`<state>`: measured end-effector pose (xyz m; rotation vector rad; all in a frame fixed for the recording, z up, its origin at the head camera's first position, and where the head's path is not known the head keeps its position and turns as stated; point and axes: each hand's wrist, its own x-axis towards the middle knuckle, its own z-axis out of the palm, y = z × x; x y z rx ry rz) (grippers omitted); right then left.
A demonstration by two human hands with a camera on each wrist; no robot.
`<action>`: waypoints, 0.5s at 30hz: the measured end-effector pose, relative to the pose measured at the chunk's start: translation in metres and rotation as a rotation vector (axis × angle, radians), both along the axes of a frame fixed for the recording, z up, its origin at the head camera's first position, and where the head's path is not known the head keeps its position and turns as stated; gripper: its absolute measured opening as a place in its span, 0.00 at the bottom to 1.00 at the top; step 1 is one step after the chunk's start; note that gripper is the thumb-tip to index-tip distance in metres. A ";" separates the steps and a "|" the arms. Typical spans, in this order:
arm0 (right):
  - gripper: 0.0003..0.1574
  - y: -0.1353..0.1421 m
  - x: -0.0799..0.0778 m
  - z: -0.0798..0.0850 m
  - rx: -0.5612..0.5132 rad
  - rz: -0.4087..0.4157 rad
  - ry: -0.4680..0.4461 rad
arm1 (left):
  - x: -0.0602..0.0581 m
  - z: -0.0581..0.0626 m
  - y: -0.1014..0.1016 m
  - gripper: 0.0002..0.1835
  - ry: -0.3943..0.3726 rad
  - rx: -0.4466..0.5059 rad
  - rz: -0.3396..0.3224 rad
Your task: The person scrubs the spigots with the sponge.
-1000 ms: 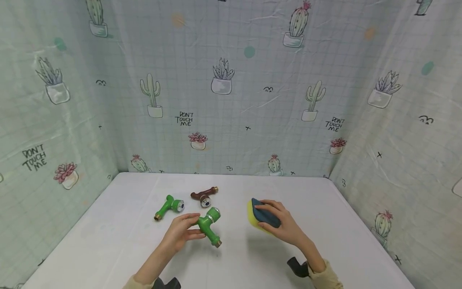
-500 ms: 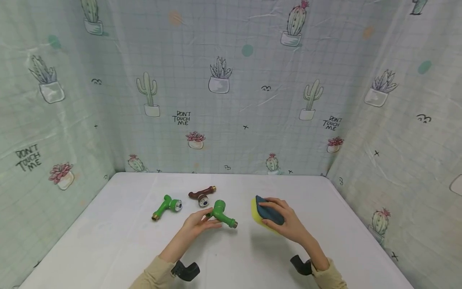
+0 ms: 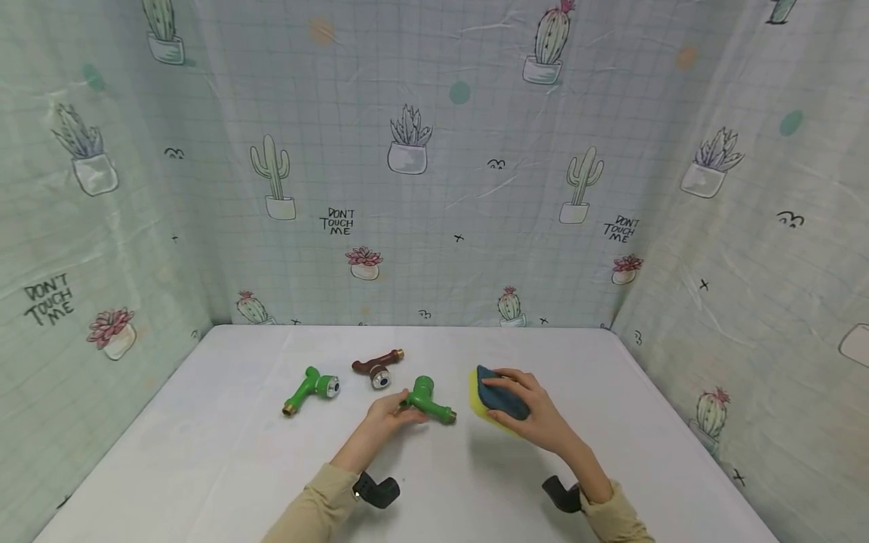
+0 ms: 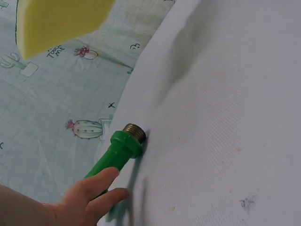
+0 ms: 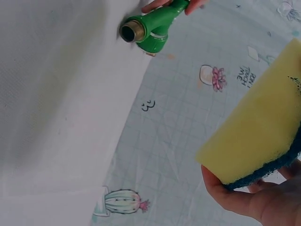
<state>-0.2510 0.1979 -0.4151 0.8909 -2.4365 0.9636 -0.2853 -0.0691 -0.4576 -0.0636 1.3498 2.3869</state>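
Note:
My left hand [image 3: 382,424] holds a green tap [image 3: 433,409] by its spout end, close over the white table. Its brass threaded end [image 4: 135,132] points away from the fingers, toward the right in the head view. To the right, my right hand [image 3: 543,424] grips a yellow sponge [image 5: 258,117] with a dark blue scouring side, raised above the table with its shadow below. The thumb and fingers press on its edges. Behind the left hand lie a second green tap [image 3: 309,391] and a brown tap [image 3: 377,368], both with silver-faced knobs.
The white table [image 3: 204,452] ends at a hanging cloth [image 3: 462,196] printed with cacti, which closes off the back and both sides. Black curved pieces [image 3: 377,492] sit at both wrists, by the beige sleeves.
My left hand has carried the green tap forward and right, turning it so the threaded end points more rightward and lowering it toward the table. My right hand with the sponge has barely shifted.

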 end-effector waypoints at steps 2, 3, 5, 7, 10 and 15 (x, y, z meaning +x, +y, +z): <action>0.28 -0.001 -0.001 -0.001 0.001 0.004 0.004 | -0.003 0.003 0.003 0.28 -0.160 0.119 0.084; 0.28 -0.002 -0.002 -0.002 0.007 0.006 0.013 | -0.003 0.003 0.003 0.27 -0.168 0.050 0.091; 0.29 -0.002 -0.002 -0.002 0.022 0.006 0.034 | -0.003 0.006 0.003 0.28 -0.236 0.045 0.141; 0.30 -0.003 -0.002 -0.003 0.038 0.007 0.059 | -0.002 0.008 0.000 0.28 -0.230 -0.059 0.150; 0.31 -0.003 -0.003 -0.004 0.075 0.003 0.111 | 0.002 0.010 -0.005 0.29 -0.194 -0.225 0.146; 0.30 -0.005 -0.005 -0.005 0.172 -0.042 0.251 | 0.005 0.012 -0.012 0.28 -0.174 -0.424 0.101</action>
